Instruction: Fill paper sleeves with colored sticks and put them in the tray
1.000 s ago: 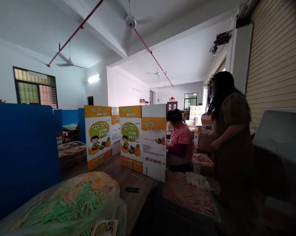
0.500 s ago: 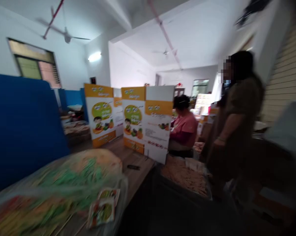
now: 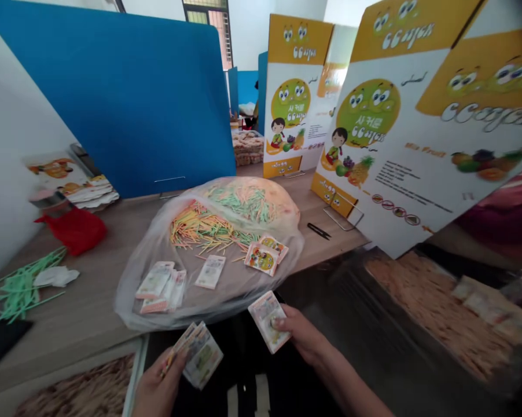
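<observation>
My left hand (image 3: 163,376) is closed around a few small printed packets (image 3: 203,356), held fanned over my lap with some thin coloured sticks between the fingers. In my right hand (image 3: 298,330) a printed packet (image 3: 267,318) is pinched under the thumb; whether more lie behind it is hidden. Before both hands a clear plastic bag (image 3: 133,278) is spread on the table, bearing a heap of green, yellow and orange sticks (image 3: 204,226). On its near part lie several pale packets (image 3: 161,284), and two orange-printed packets (image 3: 263,258) rest at its right.
Dark thread snips (image 3: 319,231) lie right of the bag. Printed cardboard panels (image 3: 369,110) and a blue board (image 3: 148,98) stand behind. At left are a red cloth (image 3: 76,230) and green strips (image 3: 20,284). A tray of brown sticks (image 3: 434,313) stands low at right.
My view has swung down and left from the room to the table. Both hands have come into view holding packets; the standing person has gone out of view.
</observation>
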Demonstrator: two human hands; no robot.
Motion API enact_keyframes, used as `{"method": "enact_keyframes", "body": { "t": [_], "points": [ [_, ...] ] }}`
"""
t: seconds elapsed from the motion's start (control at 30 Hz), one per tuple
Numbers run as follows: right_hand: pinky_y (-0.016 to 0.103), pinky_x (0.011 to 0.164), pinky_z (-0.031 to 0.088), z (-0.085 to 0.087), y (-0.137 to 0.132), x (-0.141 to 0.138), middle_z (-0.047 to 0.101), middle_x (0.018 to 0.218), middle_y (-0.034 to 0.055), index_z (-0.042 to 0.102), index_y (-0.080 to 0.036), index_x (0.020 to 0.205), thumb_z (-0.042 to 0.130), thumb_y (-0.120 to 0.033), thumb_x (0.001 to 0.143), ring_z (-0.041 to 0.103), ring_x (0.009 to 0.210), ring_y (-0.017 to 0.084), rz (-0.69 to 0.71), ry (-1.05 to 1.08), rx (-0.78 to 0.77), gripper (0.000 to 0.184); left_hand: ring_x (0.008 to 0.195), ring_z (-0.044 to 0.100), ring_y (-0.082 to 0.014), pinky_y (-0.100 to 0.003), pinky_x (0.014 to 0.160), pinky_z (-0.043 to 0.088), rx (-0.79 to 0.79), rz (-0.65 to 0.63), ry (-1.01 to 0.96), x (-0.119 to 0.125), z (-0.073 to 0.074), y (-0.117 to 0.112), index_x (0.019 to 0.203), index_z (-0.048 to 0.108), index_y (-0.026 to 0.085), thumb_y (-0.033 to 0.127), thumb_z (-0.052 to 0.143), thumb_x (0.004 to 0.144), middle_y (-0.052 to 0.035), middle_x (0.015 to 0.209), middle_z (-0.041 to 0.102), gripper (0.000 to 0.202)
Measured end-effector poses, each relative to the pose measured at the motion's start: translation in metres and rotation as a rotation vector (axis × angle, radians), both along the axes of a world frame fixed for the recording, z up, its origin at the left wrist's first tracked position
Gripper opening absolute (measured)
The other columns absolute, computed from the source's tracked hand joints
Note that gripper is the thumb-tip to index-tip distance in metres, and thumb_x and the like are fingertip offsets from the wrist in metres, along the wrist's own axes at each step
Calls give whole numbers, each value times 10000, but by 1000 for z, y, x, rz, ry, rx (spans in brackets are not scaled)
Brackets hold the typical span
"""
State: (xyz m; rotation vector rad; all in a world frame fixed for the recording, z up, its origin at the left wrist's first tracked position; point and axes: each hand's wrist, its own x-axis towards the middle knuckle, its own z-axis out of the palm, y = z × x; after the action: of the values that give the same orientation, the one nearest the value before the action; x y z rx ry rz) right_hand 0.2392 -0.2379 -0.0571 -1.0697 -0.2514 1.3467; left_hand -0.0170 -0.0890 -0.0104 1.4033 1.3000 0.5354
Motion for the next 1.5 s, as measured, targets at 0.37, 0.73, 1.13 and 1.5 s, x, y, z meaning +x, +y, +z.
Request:
{"method": "enact_keyframes", "body": {
  "t": [0.37, 0.73, 1.13, 1.5],
  "points": [
    [329, 763, 486, 35, 63, 38, 736, 908, 18, 708, -217, 1019, 721, -303, 693, 645, 846, 235, 164, -329, 25, 337, 922, 700, -271, -348, 862, 551, -60, 118, -126, 39, 2, 10, 1004, 767, 129, 535, 759, 725, -104, 975, 774, 493],
    [328, 771, 537, 36, 102, 0, 754, 1045, 63, 688, -218, 1172, 807, -353, 708, 695, 903, 258, 410, -143, -80, 498, 335, 223, -39, -213, 351, 131, -238, 650, -201, -12, 28, 1, 735, 588, 168, 418, 770, 699, 106, 394, 342, 311],
    [275, 756, 497, 42, 64, -7, 768, 952, 61, 748, -207, 1093, 851, -375, 666, 694, 827, 218, 121, -46, -111, 470, 813, 660, -226, -300, 722, 460, 165, -194, 146, 51, 26, 96, 835, 708, 165, 342, 549, 847, -54, 822, 737, 238],
    [233, 675, 459, 45, 54, -10, 741, 868, 57, 749, -172, 1058, 867, -398, 651, 634, 728, 162, 138, -3, -67, 479, 967, 687, -273, -314, 723, 445, 449, -422, 596, 115, 14, 156, 1067, 686, 191, 395, 538, 916, -127, 1055, 742, 294]
  ]
}}
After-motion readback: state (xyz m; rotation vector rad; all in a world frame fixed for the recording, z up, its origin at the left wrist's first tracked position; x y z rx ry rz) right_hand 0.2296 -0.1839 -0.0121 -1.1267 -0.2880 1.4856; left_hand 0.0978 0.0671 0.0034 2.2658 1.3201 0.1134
